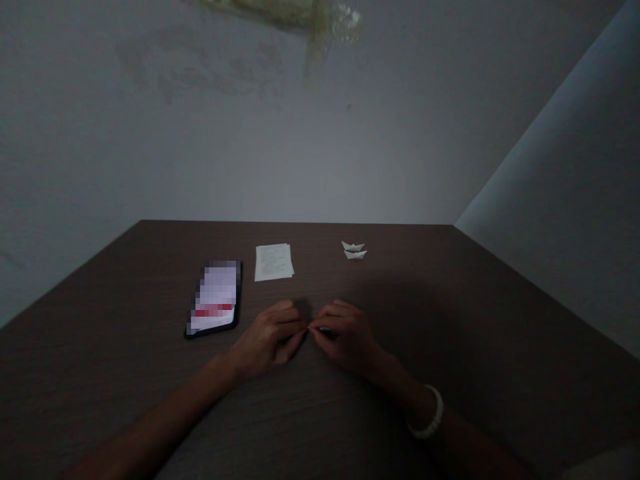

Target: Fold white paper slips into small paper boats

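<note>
My left hand (273,333) and my right hand (347,331) meet over the middle of the table, both closed in a pinch. Between their fingertips shows a tiny bit of a pale piece of paper (309,327); the fingers cover nearly all of it, so its shape is hidden. Beyond my right hand lie two small white folded paper boats (355,255), one just in front of the other. A small stack of printed paper sheets (273,262) rests beyond my left hand.
To the left of my left hand, a phone (215,297) lies with its screen lit and blurred out. The dark wooden table (150,267) reaches back to a stained grey wall (300,153). A pale bracelet (436,413) circles my right wrist.
</note>
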{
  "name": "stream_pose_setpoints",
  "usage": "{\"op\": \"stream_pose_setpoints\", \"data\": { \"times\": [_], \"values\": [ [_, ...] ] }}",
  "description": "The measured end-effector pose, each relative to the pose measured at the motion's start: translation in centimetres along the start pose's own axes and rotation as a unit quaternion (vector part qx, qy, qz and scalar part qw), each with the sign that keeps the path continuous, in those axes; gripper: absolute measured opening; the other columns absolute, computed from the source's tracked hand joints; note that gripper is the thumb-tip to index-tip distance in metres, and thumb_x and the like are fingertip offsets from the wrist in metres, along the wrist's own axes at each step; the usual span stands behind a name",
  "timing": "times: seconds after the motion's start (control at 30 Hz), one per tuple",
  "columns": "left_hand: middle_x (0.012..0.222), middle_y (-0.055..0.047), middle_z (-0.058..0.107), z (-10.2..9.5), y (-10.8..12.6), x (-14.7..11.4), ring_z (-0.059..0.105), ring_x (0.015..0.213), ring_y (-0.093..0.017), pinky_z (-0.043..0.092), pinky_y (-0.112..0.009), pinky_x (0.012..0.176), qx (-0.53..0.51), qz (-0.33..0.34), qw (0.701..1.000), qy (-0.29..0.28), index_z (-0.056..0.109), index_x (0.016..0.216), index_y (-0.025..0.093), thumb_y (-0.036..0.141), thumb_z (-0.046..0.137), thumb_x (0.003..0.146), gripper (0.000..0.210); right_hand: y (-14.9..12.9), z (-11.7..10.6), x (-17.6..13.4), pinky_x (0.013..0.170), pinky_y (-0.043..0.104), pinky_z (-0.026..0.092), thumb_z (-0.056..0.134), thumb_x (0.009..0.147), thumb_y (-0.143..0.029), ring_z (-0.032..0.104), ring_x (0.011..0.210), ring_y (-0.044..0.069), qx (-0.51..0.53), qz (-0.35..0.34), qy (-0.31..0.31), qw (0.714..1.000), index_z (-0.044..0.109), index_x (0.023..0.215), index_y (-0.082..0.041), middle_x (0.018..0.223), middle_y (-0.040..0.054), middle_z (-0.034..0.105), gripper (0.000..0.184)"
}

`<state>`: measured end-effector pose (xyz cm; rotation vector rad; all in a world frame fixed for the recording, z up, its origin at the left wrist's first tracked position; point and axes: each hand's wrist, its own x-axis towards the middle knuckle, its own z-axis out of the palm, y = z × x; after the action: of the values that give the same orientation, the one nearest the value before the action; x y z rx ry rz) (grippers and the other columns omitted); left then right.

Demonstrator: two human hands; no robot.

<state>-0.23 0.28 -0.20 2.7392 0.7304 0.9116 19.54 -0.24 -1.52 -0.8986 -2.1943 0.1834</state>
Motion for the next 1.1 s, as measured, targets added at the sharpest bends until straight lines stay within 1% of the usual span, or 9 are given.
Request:
{"op": "stream_pose_setpoints", "data": {
  "times": [0.13, 0.33, 0.5, 0.6, 0.7, 0.77, 0.97, 1.1],
  "values": [
    [0.069, -0.004, 0.054, -0.05, -0.07, -0.15, 0.046, 0.069, -0.015, 0.037, -0.029, 0.061, 0.006, 0.001, 1.000, 0.013, 0.063, 0.072, 0.013, 0.013, 0.045, 0.093, 0.027, 0.19, -0.27, -0.08, 0.072, 0.027, 0.042, 0.061, 0.082, -0.016, 0.057, 0.072, 0.014, -0.010, 0.002, 0.003, 1.000, 0.069, 0.078, -0.020, 0.079, 0.0009, 0.068, 0.009],
    [0.069, -0.003, 0.054, 0.10, -0.32, -0.29, 0.047, 0.069, -0.015, 0.037, -0.029, 0.062, 0.007, 0.002, 1.000, 0.028, 0.064, 0.076, 0.013, 0.013, 0.046, 0.092, 0.024, 0.67, -0.44, -0.34, 0.071, 0.027, 0.043, 0.061, 0.082, -0.016, 0.056, 0.074, 0.015, -0.031, 0.002, -0.001, 1.000, 0.068, 0.079, -0.021, 0.080, 0.0010, 0.067, 0.009],
    [0.074, -0.005, 0.057, 0.15, -0.39, -0.21, 0.048, 0.073, -0.016, 0.040, -0.029, 0.063, 0.000, -0.008, 0.999, 0.035, 0.065, 0.080, 0.014, 0.015, 0.047, 0.092, 0.022, 0.89, -0.30, -0.43, 0.078, 0.029, 0.043, 0.060, 0.084, -0.016, 0.057, 0.079, 0.015, -0.031, -0.004, -0.007, 0.999, 0.065, 0.083, -0.019, 0.085, 0.0016, 0.067, 0.007],
    [0.079, -0.005, 0.058, 0.11, -0.34, -0.13, 0.049, 0.076, -0.017, 0.042, -0.030, 0.066, -0.004, -0.013, 0.999, 0.029, 0.065, 0.085, 0.014, 0.017, 0.047, 0.092, 0.019, 0.72, -0.42, -0.35, 0.077, 0.029, 0.044, 0.058, 0.085, -0.016, 0.057, 0.080, 0.016, -0.030, -0.012, -0.010, 0.999, 0.064, 0.083, -0.019, 0.084, 0.0021, 0.066, 0.007],
    [0.080, -0.005, 0.059, 0.17, -0.35, -0.15, 0.049, 0.077, -0.017, 0.042, -0.031, 0.068, -0.009, -0.011, 1.000, 0.019, 0.064, 0.085, 0.014, 0.017, 0.046, 0.093, 0.020, 0.46, -0.53, -0.20, 0.076, 0.028, 0.044, 0.058, 0.086, -0.017, 0.056, 0.080, 0.016, -0.026, -0.024, -0.013, 0.999, 0.063, 0.083, -0.018, 0.083, 0.0028, 0.066, 0.006],
    [0.079, -0.006, 0.059, 0.23, -0.41, -0.23, 0.050, 0.077, -0.017, 0.042, -0.031, 0.068, -0.012, -0.005, 1.000, 0.026, 0.065, 0.086, 0.014, 0.015, 0.045, 0.093, 0.020, 0.36, -0.52, -0.13, 0.076, 0.029, 0.044, 0.058, 0.086, -0.017, 0.056, 0.080, 0.016, -0.020, -0.029, -0.014, 0.999, 0.063, 0.084, -0.018, 0.084, 0.0032, 0.067, 0.006],
    [0.079, -0.005, 0.060, 0.17, -0.57, -0.39, 0.050, 0.074, -0.016, 0.042, -0.029, 0.064, -0.009, -0.004, 0.999, 0.047, 0.066, 0.091, 0.015, 0.014, 0.047, 0.092, 0.020, 0.48, -0.33, -0.13, 0.077, 0.027, 0.043, 0.059, 0.088, -0.018, 0.058, 0.078, 0.015, 0.003, -0.006, -0.008, 1.000, 0.064, 0.086, -0.019, 0.085, 0.0014, 0.069, 0.006],
    [0.079, -0.005, 0.060, 0.04, -0.45, -0.34, 0.050, 0.073, -0.016, 0.041, -0.029, 0.063, -0.005, -0.002, 0.999, 0.053, 0.066, 0.092, 0.015, 0.014, 0.047, 0.092, 0.019, 0.45, -0.36, -0.06, 0.074, 0.027, 0.042, 0.060, 0.086, -0.017, 0.058, 0.075, 0.014, -0.007, 0.014, -0.006, 1.000, 0.064, 0.082, -0.018, 0.079, 0.0012, 0.069, 0.006]
  ]
}}
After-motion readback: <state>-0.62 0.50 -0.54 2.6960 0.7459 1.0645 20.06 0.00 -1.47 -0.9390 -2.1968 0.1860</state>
